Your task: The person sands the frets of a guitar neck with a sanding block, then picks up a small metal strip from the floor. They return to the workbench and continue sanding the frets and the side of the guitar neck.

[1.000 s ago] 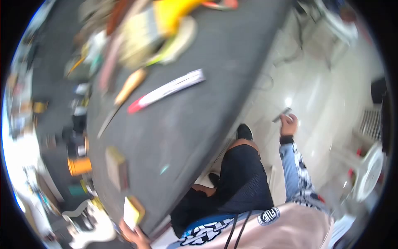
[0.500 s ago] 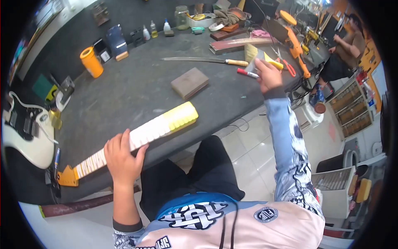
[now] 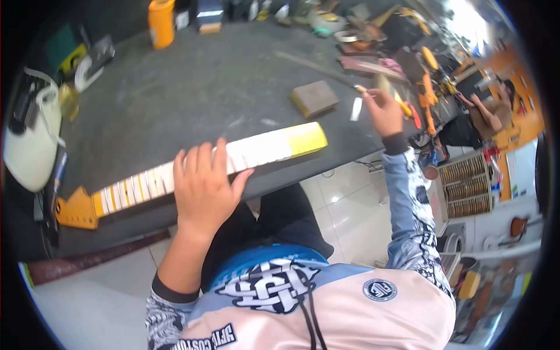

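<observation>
A guitar neck (image 3: 259, 147) lies along the near bench edge, its fretboard covered with white tape and a yellow strip at the right end. Its orange-brown headstock (image 3: 77, 210) points left. My left hand (image 3: 205, 178) holds the neck around its middle, fingers across the top and thumb on the near side. At the right, my right hand (image 3: 385, 114) is closed on the wooden handle of a long thin file (image 3: 321, 70); the blade slants up to the left and is blurred. Left of that hand lie a small white piece (image 3: 356, 109) and a brown sanding block (image 3: 315, 99).
An orange canister (image 3: 161, 23) stands at the back left. A white guitar body (image 3: 35, 143) lies at the far left. Tools, bottles and wood pieces crowd the back right, near an orange-handled tool (image 3: 429, 87). Another person (image 3: 487, 114) sits beyond the bench at right.
My right hand has gone from beside the red marker to the file's handle, and the file has tilted. The view has shifted and turned; my left hand stays on the neck.
</observation>
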